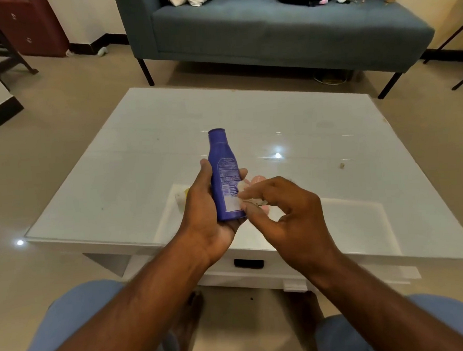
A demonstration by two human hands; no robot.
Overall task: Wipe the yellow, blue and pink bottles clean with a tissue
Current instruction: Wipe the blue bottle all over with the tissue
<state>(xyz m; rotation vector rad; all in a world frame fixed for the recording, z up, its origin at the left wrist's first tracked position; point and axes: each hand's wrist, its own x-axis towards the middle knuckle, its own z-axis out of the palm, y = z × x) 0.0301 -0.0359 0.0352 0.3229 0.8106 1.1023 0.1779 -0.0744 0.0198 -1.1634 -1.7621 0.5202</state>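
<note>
Item 1: blue bottle (223, 173), held above the counter (116, 166) in my left grip (208, 212), fingers curled round it, label turned toward me for wiping. Item 2: tissue (243, 195), pinched in my right grip (278, 207), pressed against the label.

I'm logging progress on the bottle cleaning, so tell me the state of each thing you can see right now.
blue bottle: cap closed, held up above the table in the left hand
tissue: crumpled, pinched by the right hand, pressed against the blue bottle's label
pink bottle: on the table, mostly hidden
yellow bottle: on the table, mostly hidden
table: drawer shut
</note>
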